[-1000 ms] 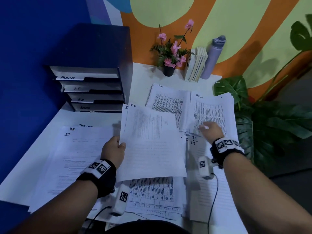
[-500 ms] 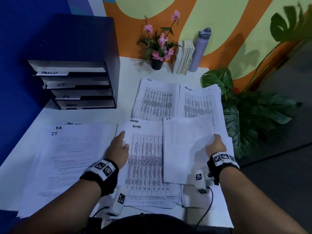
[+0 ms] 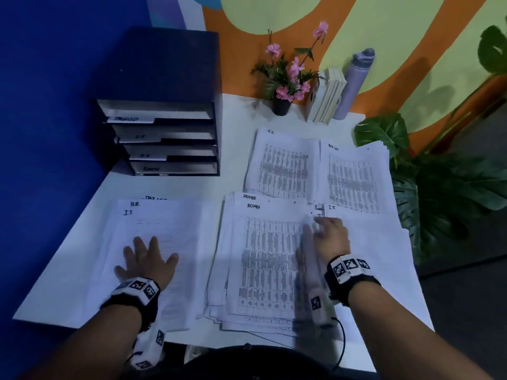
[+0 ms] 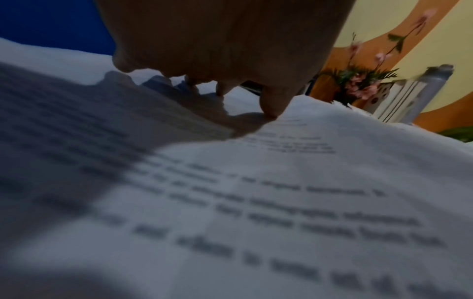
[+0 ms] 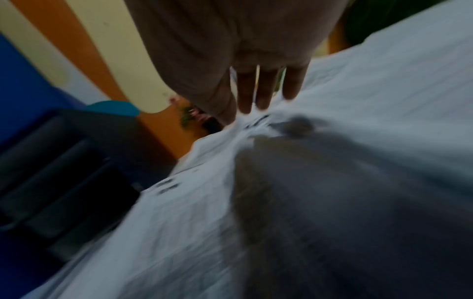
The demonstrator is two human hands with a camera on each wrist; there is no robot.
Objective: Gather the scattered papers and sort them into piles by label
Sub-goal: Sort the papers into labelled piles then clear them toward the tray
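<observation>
While the left hand (image 3: 146,260) presses spread fingers on the I.T. sheet (image 3: 164,231) to pin it, the right hand (image 3: 330,237), fingers straight, touches the ADMIN pile (image 3: 263,259), likely squaring it.

The left hand (image 4: 225,46) fills the upper frame, fingertips (image 4: 268,109) touching a printed sheet (image 4: 281,192). Pink flowers (image 4: 363,81) stand upper right.

Paper piles (image 3: 269,259) right of file tray (image 3: 164,138)
</observation>
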